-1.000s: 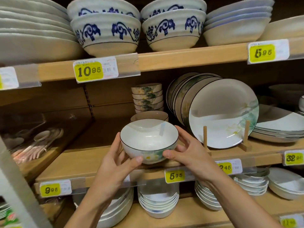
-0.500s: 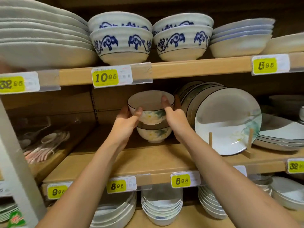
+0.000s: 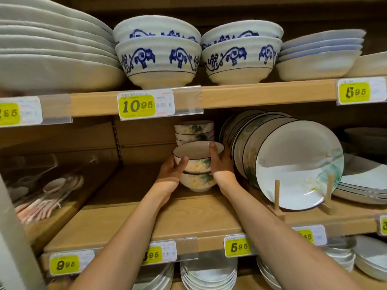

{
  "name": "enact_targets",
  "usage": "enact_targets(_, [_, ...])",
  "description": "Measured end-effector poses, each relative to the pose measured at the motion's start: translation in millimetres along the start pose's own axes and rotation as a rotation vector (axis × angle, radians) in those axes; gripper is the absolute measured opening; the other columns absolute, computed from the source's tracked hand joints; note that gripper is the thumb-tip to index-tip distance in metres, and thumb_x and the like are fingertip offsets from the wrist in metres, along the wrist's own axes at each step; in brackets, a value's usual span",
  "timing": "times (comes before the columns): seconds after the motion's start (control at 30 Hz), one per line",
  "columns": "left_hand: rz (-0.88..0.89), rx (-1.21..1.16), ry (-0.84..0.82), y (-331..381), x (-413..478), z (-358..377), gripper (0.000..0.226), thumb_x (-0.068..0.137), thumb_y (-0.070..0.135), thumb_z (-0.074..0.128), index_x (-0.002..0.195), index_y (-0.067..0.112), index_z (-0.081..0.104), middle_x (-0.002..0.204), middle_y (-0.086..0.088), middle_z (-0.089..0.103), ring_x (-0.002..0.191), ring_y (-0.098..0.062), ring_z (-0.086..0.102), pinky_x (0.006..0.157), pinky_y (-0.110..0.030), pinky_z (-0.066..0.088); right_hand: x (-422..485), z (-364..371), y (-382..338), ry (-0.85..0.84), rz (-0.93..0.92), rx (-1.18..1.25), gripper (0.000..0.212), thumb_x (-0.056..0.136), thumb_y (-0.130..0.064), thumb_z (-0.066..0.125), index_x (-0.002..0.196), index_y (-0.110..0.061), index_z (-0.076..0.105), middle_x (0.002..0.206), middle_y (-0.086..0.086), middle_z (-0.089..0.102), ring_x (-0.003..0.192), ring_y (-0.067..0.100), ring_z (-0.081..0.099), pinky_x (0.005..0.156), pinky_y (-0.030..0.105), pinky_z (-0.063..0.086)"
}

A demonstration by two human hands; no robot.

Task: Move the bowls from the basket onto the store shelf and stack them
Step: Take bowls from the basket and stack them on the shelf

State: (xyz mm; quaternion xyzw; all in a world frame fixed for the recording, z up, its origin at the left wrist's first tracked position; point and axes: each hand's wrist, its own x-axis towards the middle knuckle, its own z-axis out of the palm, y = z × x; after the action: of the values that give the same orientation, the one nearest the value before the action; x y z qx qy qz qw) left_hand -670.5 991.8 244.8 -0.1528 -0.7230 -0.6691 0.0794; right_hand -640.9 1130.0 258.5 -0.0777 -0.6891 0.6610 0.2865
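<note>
The left hand and right hand clasped the top bowl from opposite sides, thumbs over its rim. It sat on another bowl, just beside the upright plate.

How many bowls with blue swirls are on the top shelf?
4. The left top bowl sits in the left lower bowl; the right top bowl sits in the right lower bowl. More may hide behind.

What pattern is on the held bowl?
The bowl has yellow flowers, green leaves, dark rim; head view.
</note>
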Motion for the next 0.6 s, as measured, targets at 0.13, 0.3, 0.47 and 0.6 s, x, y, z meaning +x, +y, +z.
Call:
enact_targets(0.13, [-0.007, -0.006, -0.010, -9, 3, 3, 0.042, 0.093, 0.040, 0.058, 0.131, 0.023, 0.053, 0.114, 0.013, 0.055, 0.080, 0.015, 0.048, 0.059, -0.003, 0.038, 5, -1, 7, 0.000, 0.046, -0.029, 0.065, 0.095, -0.057, 0.040, 0.148, -0.019, 0.032, 0.150, 0.008, 0.040, 0.137, 0.027, 0.037, 0.110, 0.033, 0.024])
enact_targets(0.3, [0.013, 0.020, 0.006, -14, 6, 4, 0.043, 0.094, 0.038, 0.056, 0.134, 0.020, 0.052, 0.115, 0.013, 0.053, 0.086, 0.007, 0.050, 0.066, -0.005, 0.035, 7, -1, 13, 0.014, 0.044, -0.034, 0.066, 0.094, -0.057, 0.041, 0.147, -0.018, 0.033, 0.148, 0.008, 0.042, 0.135, 0.026, 0.039, 0.104, 0.029, 0.026])
enact_targets(0.47, [0.015, 0.026, 0.021, -17, 7, 4, 0.043, 0.094, 0.040, 0.056, 0.132, 0.020, 0.054, 0.118, 0.010, 0.056, 0.092, 0.000, 0.055, 0.071, -0.008, 0.038, 10, 1, 17, 0.005, 0.052, -0.041, 0.066, 0.093, -0.061, 0.038, 0.144, -0.020, 0.037, 0.143, 0.008, 0.048, 0.130, 0.027, 0.044, 0.092, 0.026, 0.025])
enact_targets(0.6, [0.016, 0.049, 0.028, -20, 6, 4, 0.045, 0.092, 0.044, 0.056, 0.131, 0.022, 0.053, 0.114, 0.013, 0.053, 0.085, 0.008, 0.050, 0.066, -0.006, 0.035, 11, 2, 20, 0.001, 0.063, -0.048, 0.068, 0.092, -0.064, 0.036, 0.146, -0.022, 0.035, 0.145, 0.007, 0.046, 0.132, 0.027, 0.043, 0.103, 0.032, 0.028])
